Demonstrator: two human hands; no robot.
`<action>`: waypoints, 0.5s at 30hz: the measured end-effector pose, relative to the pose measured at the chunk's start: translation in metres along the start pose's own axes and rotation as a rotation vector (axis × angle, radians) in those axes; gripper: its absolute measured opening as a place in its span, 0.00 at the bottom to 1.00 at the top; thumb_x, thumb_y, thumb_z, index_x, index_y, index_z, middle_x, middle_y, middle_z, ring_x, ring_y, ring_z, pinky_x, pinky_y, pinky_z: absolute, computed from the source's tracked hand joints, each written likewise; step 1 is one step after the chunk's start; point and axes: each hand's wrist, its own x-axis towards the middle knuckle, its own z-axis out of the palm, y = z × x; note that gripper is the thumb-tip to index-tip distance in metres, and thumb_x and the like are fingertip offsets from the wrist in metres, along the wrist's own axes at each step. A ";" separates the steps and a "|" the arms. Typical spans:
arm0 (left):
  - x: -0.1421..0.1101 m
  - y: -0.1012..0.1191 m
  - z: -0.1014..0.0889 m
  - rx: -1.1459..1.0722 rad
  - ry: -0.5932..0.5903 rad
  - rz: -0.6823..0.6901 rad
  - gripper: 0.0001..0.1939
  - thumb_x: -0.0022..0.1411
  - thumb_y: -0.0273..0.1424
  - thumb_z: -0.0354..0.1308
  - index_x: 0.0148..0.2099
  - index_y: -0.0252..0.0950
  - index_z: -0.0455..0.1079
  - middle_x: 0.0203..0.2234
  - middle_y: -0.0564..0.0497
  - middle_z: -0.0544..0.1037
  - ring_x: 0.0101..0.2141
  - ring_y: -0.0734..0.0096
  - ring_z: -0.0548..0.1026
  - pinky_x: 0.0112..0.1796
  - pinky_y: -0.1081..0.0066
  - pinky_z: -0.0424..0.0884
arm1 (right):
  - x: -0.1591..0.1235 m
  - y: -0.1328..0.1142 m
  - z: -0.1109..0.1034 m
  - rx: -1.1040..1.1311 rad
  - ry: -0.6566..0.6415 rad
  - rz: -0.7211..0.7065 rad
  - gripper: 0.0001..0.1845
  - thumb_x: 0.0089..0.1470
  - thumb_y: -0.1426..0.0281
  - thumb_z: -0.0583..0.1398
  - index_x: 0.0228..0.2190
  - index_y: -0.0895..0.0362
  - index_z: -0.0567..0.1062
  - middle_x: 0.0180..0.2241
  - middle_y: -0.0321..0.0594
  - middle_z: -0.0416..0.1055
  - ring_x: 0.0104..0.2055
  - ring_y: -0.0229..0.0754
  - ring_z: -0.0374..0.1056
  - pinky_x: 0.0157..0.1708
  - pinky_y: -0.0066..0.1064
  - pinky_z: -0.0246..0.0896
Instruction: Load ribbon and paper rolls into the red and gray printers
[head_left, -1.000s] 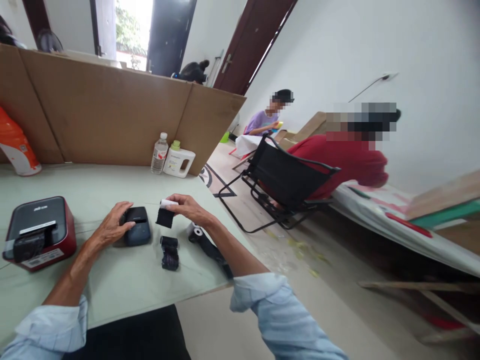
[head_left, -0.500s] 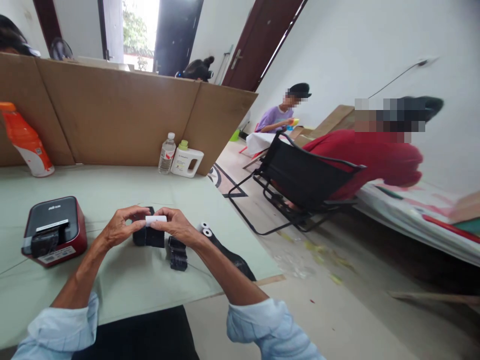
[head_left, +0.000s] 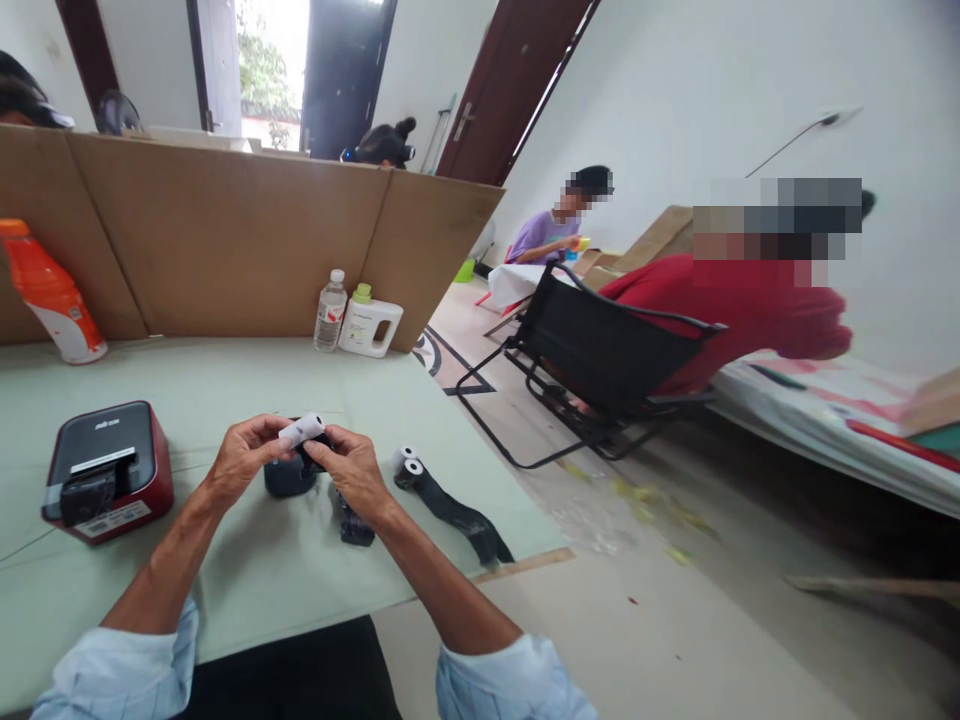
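Note:
Above the table, the fingertips of my left hand [head_left: 244, 460] pinch the end of a small white roll [head_left: 300, 431]. The roll tilts up to the right, its open core end showing. My right hand [head_left: 358, 468] is closed on a black ribbon [head_left: 319, 445] just below the roll; my fingers partly cover it. Behind and under my hands is a dark rounded device [head_left: 289, 478], partly hidden. Beside my right wrist lies a folded piece of black ribbon [head_left: 355, 527]. Farther right, two small rolls [head_left: 409, 466] rest on the table, a long black ribbon [head_left: 457, 515] trailing from them.
A dark red label printer [head_left: 112, 470] stands on the left. An orange bottle [head_left: 60, 300], a clear water bottle [head_left: 331, 312] and a white jug [head_left: 369, 325] stand against the cardboard screen [head_left: 255, 240]. A person in red sits in a black chair [head_left: 600, 345] at right.
The white roll has turned from level to tilted, its right end raised toward me. My right fingers have moved from the roll's end onto the black ribbon. The view has shifted slightly.

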 end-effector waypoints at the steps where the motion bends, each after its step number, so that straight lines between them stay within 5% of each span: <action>1: 0.000 -0.001 0.000 0.003 -0.027 0.007 0.20 0.53 0.38 0.75 0.46 0.33 0.80 0.38 0.46 0.85 0.34 0.67 0.80 0.38 0.70 0.77 | -0.001 0.000 -0.002 -0.040 0.005 -0.011 0.14 0.51 0.59 0.67 0.34 0.56 0.82 0.29 0.35 0.75 0.33 0.42 0.68 0.36 0.33 0.65; 7: 0.001 -0.004 0.004 0.002 -0.127 0.023 0.21 0.53 0.35 0.75 0.48 0.33 0.80 0.41 0.45 0.85 0.40 0.64 0.81 0.44 0.68 0.77 | -0.008 -0.009 -0.013 -0.203 0.041 -0.091 0.10 0.54 0.62 0.65 0.29 0.55 0.82 0.27 0.35 0.72 0.30 0.40 0.65 0.32 0.32 0.61; 12: -0.001 0.001 0.008 -0.043 -0.127 0.029 0.21 0.54 0.36 0.75 0.48 0.33 0.77 0.39 0.45 0.84 0.39 0.63 0.81 0.41 0.67 0.77 | -0.016 -0.002 -0.015 -0.042 0.024 -0.090 0.21 0.49 0.61 0.72 0.46 0.51 0.81 0.43 0.39 0.77 0.46 0.46 0.72 0.47 0.37 0.67; 15: -0.001 0.002 0.011 -0.046 -0.156 0.046 0.21 0.53 0.36 0.75 0.47 0.33 0.76 0.38 0.45 0.84 0.40 0.62 0.82 0.43 0.66 0.77 | -0.021 0.003 -0.010 -0.065 0.079 -0.145 0.23 0.49 0.61 0.73 0.47 0.49 0.81 0.43 0.39 0.76 0.48 0.47 0.71 0.50 0.39 0.66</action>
